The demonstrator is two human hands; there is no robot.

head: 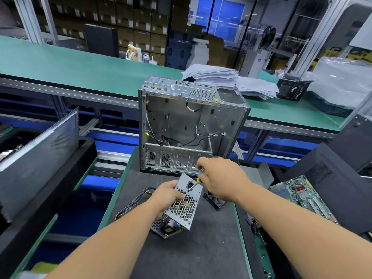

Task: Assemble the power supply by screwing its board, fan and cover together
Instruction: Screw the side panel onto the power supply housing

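The grey metal power supply [184,206] is tilted up on the dark mat, its honeycomb-vented face with the mains socket turned toward me. Its circuit board shows through the open lower side. My left hand [168,195] grips the unit's left edge, fingers curled over the vented face. My right hand [218,179] holds a yellow-handled screwdriver [198,180], whose tip meets the face beside the socket. A black fan [214,201] lies on the mat just right of the unit, partly hidden by my right wrist. The unit's cable bundle [130,204] trails to the left.
An open, bare computer case [189,125] stands upright directly behind the power supply. A green motherboard [304,192] and dark case panels lie to the right. A grey side panel [38,146] leans at the left. Stacked papers [221,77] sit on the green bench behind.
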